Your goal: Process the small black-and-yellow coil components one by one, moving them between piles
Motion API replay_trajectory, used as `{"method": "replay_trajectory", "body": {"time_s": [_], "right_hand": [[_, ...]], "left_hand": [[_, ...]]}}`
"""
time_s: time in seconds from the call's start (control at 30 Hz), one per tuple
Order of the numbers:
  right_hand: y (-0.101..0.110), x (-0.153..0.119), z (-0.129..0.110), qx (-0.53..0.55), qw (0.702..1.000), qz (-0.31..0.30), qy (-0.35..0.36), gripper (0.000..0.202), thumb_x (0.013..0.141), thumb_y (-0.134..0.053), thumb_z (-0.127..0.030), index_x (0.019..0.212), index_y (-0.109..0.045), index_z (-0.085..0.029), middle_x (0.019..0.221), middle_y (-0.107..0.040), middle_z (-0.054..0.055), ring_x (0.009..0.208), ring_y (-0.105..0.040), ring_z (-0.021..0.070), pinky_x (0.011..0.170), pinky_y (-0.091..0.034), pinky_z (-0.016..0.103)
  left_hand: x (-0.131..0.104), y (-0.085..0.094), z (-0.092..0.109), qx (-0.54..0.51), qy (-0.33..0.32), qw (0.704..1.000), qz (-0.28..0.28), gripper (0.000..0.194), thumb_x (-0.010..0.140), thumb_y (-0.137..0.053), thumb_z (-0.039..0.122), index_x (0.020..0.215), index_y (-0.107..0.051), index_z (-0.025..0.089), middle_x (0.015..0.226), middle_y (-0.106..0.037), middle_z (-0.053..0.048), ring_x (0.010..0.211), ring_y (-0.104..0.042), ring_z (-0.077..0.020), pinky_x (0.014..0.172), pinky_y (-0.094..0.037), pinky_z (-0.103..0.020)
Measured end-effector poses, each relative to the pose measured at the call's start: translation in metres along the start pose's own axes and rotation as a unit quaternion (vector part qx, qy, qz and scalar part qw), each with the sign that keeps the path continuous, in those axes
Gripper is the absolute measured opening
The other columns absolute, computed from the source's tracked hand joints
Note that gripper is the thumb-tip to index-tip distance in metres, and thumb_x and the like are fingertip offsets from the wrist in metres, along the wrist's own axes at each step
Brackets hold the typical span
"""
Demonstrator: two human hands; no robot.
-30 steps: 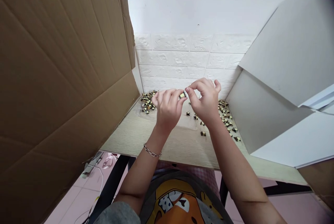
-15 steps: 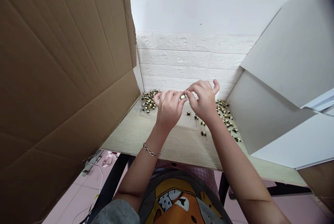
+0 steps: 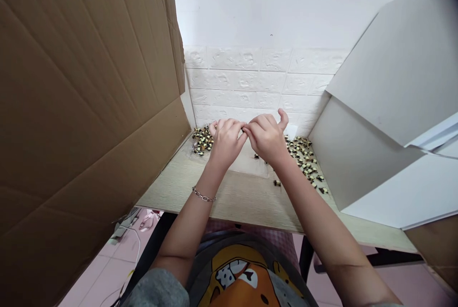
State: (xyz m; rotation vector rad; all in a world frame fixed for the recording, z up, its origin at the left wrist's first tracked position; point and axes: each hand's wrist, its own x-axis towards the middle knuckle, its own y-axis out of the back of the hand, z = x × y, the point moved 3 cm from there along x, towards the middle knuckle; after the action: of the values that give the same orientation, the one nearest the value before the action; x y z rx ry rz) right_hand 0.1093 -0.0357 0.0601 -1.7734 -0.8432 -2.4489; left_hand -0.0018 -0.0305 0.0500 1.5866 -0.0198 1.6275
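Observation:
Over the tabletop, my left hand and my right hand meet at the fingertips. Both are closed in a pinch around one small transformer, of which only a dark bit shows between the fingers. The right little finger sticks up. Behind the left hand lies a heap of small yellow-and-black transformers. More transformers are spread beyond my right forearm. A single transformer lies near that forearm, and another sits below the fingers.
A tall cardboard panel walls the left side of the wooden table. White boards stand along the right. A white brick-patterned wall closes the back. A clear plastic sheet lies under the hands.
The fingertips have closed in, covering the transformer whose yellow body showed before. My right hand has moved left and turned slightly. The whole view has shifted a little.

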Motion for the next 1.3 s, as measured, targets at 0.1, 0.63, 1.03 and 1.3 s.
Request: {"method": "replay_trajectory", "body": {"time_s": [0.1,0.63,1.03,1.3], "right_hand": [[0.005,0.002,-0.004,-0.005,1.000,0.004,-0.001,0.023,0.086,-0.034,-0.028,0.076,-0.055,-0.023,0.076,-0.057,-0.002,0.080,-0.048,0.0124,0.098,-0.005,0.038],[0.030,-0.002,0.005,0.319,0.927,0.091,-0.178,0.011,0.078,-0.050,-0.026,0.086,-0.056,-0.021,0.081,-0.060,0.002,0.078,-0.054,0.0138,0.072,-0.041,0.029],[0.037,-0.008,0.000,0.250,0.959,0.090,-0.098,0.008,0.077,-0.052,-0.016,0.079,-0.059,-0.020,0.076,-0.062,0.002,0.075,-0.055,0.0126,0.071,-0.042,0.028],[0.037,-0.012,0.001,0.212,0.970,0.084,-0.089,0.009,0.078,-0.050,-0.019,0.079,-0.060,-0.020,0.076,-0.063,0.002,0.074,-0.056,0.0127,0.070,-0.041,0.028]], "left_hand": [[0.004,0.003,0.002,0.009,-0.007,1.000,0.006,0.012,0.078,-0.048,0.025,0.085,-0.057,0.026,0.086,-0.060,0.000,0.089,-0.048,-0.0181,0.091,-0.020,-0.039],[0.000,-0.002,-0.003,-0.725,0.319,0.589,-0.158,0.020,0.071,-0.058,0.035,0.080,-0.061,0.017,0.072,-0.055,0.001,0.068,-0.049,-0.0054,0.064,-0.035,-0.019],[-0.010,-0.004,0.010,-0.754,0.335,0.531,-0.193,0.011,0.069,-0.062,0.026,0.072,-0.060,0.016,0.075,-0.055,0.002,0.072,-0.048,-0.0057,0.068,-0.032,-0.021],[-0.011,-0.005,0.012,-0.734,0.334,0.557,-0.200,0.012,0.069,-0.062,0.029,0.070,-0.059,0.017,0.073,-0.054,0.002,0.072,-0.045,-0.0078,0.069,-0.030,-0.022]]}}
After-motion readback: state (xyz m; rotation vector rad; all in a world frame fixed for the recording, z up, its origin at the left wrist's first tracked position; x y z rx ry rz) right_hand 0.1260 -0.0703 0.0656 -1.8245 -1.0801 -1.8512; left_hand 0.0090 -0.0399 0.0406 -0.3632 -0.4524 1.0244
